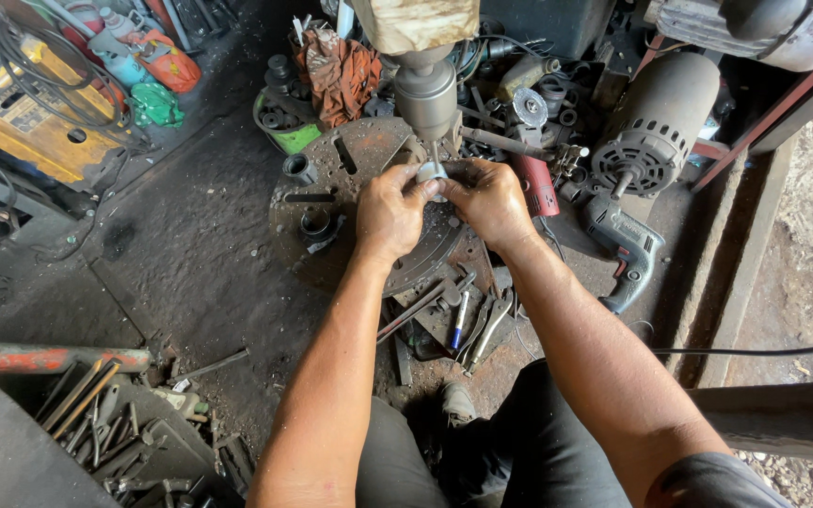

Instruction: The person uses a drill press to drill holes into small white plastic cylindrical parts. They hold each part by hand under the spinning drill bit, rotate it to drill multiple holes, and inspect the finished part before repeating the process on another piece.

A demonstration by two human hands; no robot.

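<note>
Hands meet under the drill bit (435,153) of a drill press (424,89): the left hand (390,214) and the right hand (489,199) both pinch a small metal ring (432,173) from opposite sides, fingers closed narrowly on it, and hold it just above the round rusty table (350,160) of the machine, right beneath the bit's tip. To do this well, the ring probably wants to sit flat and square under the bit, with both grips firm enough that it cannot spin or tilt, and with fingertips kept to the outer rim, away from the point where the bit meets the metal; bracing the heels of the hands on the table would likely steady it. Whether the bit already touches the ring I cannot tell. Counting what lies about: one drill press with one bit, one ring in the hands, two short dark metal sleeves on the table's left side, one at its edge (299,168) and one lower down (316,223). One electric motor (656,127) lies on its side to the right, and one hand drill (625,246) lies below it on the floor. One red power tool (535,184) sits just behind the right hand. One blue-handled screwdriver (460,319) lies with a few wrenches, too tangled to count, near the person's knees. One orange rag (338,71) sits behind the table.
</note>
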